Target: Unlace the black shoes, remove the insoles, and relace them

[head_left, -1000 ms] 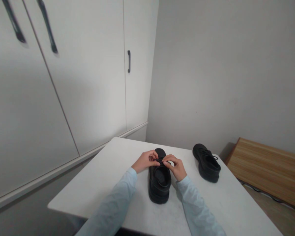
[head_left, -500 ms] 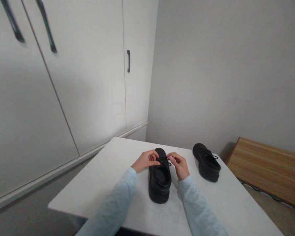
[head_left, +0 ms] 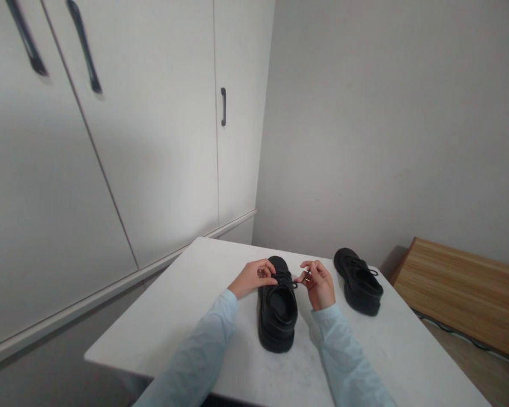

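Observation:
A black lace-up shoe [head_left: 277, 333] stands on the white table with its toe pointing away from me. My left hand [head_left: 257, 277] is at the left of its lacing, thumb and fingertips pinched at the shoelace [head_left: 285, 278]. To the right of the shoe, my right hand [head_left: 319, 284] is closed in a pinch on a dark end of the lace, held a little away from the shoe. A small lace loop shows at the shoe's right side. The matching black shoe [head_left: 358, 282] rests farther right, its lace loop sticking out.
The white table [head_left: 173, 316] has its far edge near the grey wall [head_left: 365, 124]. White cabinets [head_left: 152, 141] with dark handles line the left. Past the table's right edge lies a wood-grain board or low furniture top [head_left: 462, 288], with a cable along its lower edge.
My right hand has moved right, away from the shoe, drawing the lace end outward. My left hand stays at the lacing. The view has shifted slightly.

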Demonstrator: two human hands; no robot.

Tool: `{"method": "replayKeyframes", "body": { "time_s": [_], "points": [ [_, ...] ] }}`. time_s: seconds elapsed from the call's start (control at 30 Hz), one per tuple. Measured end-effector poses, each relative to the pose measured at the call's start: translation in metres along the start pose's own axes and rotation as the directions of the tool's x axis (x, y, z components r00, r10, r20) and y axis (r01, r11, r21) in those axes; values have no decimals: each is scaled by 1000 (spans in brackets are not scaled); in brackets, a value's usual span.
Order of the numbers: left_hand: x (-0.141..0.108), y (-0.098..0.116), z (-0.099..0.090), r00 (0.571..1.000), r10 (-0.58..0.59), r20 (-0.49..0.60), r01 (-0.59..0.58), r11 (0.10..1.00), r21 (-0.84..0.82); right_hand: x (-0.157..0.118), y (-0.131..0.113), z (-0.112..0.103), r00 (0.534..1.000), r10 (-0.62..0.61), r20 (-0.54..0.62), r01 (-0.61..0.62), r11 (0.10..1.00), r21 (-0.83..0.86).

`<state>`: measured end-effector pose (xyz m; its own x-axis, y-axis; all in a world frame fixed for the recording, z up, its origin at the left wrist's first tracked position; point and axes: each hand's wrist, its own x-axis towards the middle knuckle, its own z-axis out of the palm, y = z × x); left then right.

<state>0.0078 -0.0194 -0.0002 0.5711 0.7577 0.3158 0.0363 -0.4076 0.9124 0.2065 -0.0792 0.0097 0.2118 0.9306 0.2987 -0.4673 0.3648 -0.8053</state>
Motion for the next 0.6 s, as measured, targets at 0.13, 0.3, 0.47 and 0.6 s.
{"method": "replayKeyframes", "body": {
  "time_s": [0.13, 0.3, 0.47, 0.6],
  "points": [
    [-1, 0, 0, 1000, 9, -9, -9, 1000, 21, 1, -4, -4, 997, -53, -50, 54, 999, 10],
    [-1, 0, -2, 1000, 20, 2, -20, 996, 84, 6, -7, -10, 979, -116, -169, 101, 991, -93],
    [-1, 3, -3, 997, 67, -26, -61, 981, 184, 7, -3, -10, 964, -136, -228, 54, 940, -336],
    [-1, 4, -3, 995, 93, -48, -80, 973, 217, 8, 0, -11, 962, -215, -171, 99, 853, -512]
  ]
}}
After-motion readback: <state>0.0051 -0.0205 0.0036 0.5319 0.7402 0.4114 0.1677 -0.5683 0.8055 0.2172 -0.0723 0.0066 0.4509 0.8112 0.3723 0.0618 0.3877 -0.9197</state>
